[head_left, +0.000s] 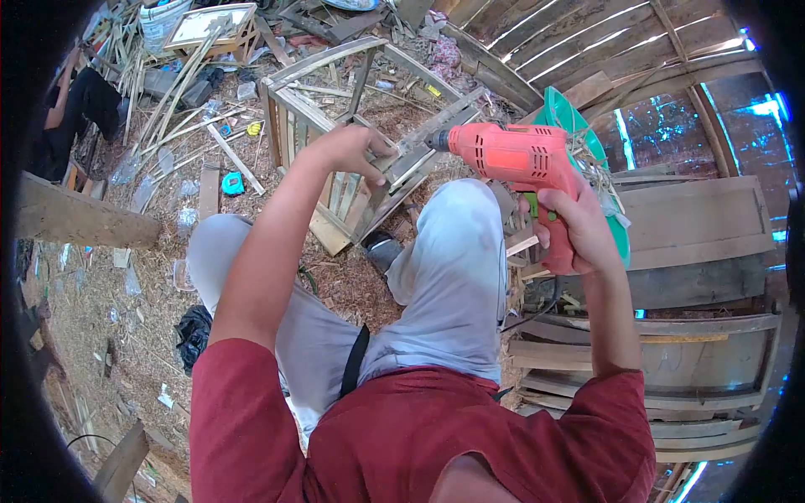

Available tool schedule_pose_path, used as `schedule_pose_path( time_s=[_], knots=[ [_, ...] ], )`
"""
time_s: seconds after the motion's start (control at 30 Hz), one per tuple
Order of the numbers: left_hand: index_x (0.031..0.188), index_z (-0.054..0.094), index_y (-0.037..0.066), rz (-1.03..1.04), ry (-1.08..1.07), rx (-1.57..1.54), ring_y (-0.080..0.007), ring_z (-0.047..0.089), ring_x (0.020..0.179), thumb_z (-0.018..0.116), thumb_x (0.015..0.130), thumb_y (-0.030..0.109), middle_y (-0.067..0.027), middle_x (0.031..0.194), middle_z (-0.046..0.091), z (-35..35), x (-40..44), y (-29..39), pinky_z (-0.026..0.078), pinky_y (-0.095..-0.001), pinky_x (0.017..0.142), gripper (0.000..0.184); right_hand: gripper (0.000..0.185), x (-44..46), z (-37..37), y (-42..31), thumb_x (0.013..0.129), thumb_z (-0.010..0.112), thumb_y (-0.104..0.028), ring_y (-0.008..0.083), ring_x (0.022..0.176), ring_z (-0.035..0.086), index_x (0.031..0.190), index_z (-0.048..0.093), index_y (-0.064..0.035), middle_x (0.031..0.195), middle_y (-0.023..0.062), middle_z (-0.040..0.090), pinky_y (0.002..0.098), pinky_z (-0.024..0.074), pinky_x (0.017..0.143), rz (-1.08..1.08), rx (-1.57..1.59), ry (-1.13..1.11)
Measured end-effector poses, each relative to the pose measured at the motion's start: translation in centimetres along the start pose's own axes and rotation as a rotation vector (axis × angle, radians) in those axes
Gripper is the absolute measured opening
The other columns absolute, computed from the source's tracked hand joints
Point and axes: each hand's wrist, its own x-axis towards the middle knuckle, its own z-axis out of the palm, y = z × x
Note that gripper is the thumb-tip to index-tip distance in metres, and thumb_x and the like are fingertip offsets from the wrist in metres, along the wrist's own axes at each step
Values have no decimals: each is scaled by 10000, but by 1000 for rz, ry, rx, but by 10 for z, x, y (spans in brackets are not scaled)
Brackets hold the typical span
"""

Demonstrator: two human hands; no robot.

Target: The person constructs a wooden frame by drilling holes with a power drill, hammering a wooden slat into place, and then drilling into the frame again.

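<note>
My right hand [574,222] is wrapped around the handle of an orange-red power drill [516,151], its fingers by the green trigger. The drill points left, its black chuck close to the upper right part of a wooden frame [323,109]. Whether a bit touches the wood is too small to tell. My left hand [360,155] grips a rail of that frame, fingers and thumb bent around the wood. The frame is box-like, made of pale slats, and stands on the ground before my knees. My palm hides part of the rail.
Sawdust and scraps cover the ground. A turquoise tape measure [233,184] lies left of the frame, near loose wooden strips [180,92]. Green plastic [579,117] sits behind the drill. Wooden panels [696,222] are stacked at the right. Another person [84,105] is at the far left.
</note>
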Motion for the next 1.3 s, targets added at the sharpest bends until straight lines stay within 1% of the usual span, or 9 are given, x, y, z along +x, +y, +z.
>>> schedule_pose_path(
  time_s=[0.13,0.23,0.33,0.43,0.63,0.73,0.83,0.93,1.3],
  knots=[
    [1313,765,208,-21,-15,-84,-324,656,1248,882,774,398,-91,1330,710,4,2,-10,472,-467,1114,583,451,7,5,-3,1017,670,-203,98,550,594,1405,492,-56,937,83,700,235,494,471,-19,-72,-32],
    [1321,756,303,-102,-42,-66,-235,591,1361,891,748,495,-2,1413,677,6,2,-14,206,-643,1237,619,453,13,14,-12,1020,691,-172,81,721,632,1412,482,-80,1035,59,691,250,507,522,9,-93,-92],
    [1310,756,345,-88,23,-51,-229,573,1378,896,733,515,14,1392,677,12,-1,-18,171,-642,1253,618,532,26,19,-7,1024,694,-191,68,742,607,1491,452,-114,997,27,658,242,500,549,-18,-115,-108],
    [1340,743,318,-89,41,-60,-288,575,1361,878,764,429,-61,1380,657,13,-5,-14,136,-644,1280,602,579,39,24,-7,1025,696,-199,61,759,586,1536,433,-129,1000,10,642,238,498,581,4,-149,-134],
    [1340,740,293,-63,83,-89,-298,563,1375,881,754,480,-67,1348,666,19,-6,-21,103,-646,1289,631,556,61,27,-8,1026,697,-200,52,777,586,1521,460,-107,1026,8,652,230,505,618,-5,-207,-201],
    [1342,740,280,-76,80,-92,-299,554,1387,886,748,494,-70,1332,680,18,-6,-21,109,-632,1292,647,605,68,30,-7,1030,686,-247,70,678,590,1557,408,-144,1016,30,659,236,500,528,-7,-256,-209],
    [1338,741,272,-73,83,-126,-296,549,1396,894,743,503,-74,1332,687,20,-6,-23,111,-617,1296,656,615,76,31,-1,1027,691,-242,72,673,579,1567,412,-150,1022,27,653,243,498,534,-37,-231,-194],
    [1302,757,313,-82,100,-143,-241,532,1428,904,717,531,18,1400,677,24,-5,-28,52,-674,1263,641,621,78,33,-8,1025,693,-236,66,708,576,1573,415,-144,1047,19,647,240,499,548,-27,-287,-218],
    [1306,753,306,-82,84,-167,-241,535,1432,910,709,536,21,1393,691,27,-2,-36,71,-670,1256,659,621,90,31,-8,1029,689,-239,59,754,579,1576,414,-137,1079,10,649,231,495,561,-12,-333,-253]
  ],
)
